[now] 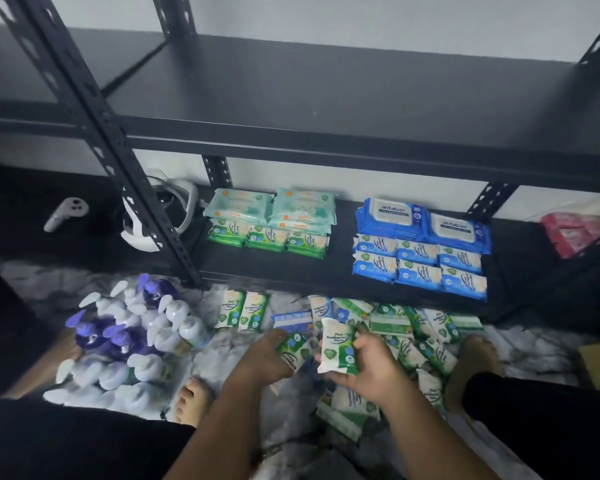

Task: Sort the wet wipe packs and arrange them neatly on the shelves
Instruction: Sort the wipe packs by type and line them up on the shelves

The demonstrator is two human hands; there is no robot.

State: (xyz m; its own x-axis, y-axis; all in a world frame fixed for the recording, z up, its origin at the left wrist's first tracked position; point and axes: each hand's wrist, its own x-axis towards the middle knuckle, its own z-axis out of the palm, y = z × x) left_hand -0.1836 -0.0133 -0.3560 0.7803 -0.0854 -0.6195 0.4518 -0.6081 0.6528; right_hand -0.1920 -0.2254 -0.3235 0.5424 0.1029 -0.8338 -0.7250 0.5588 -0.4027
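Observation:
My left hand [267, 358] grips a small green wipe pack [293, 348] low over the floor. My right hand [371, 368] holds another green pack [336, 344] upright beside it. A loose pile of green packs [413, 334] lies on the floor to the right, and two green packs [245, 310] lie side by side further left. On the bottom shelf [340, 271], green packs [267, 237] sit in a row in front of pale teal packs [274, 206]. To the right, small blue packs [420, 265] lie in rows before two large blue packs [423, 220].
Purple and white pump bottles [129, 341] are clustered on the floor at the left. A white headset [160, 209] and a controller [66, 209] lie on the neighbouring shelf. Red packs [568, 233] lie at the right. My bare feet [191, 400] rest on the floor. The upper shelf [326, 91] is bare.

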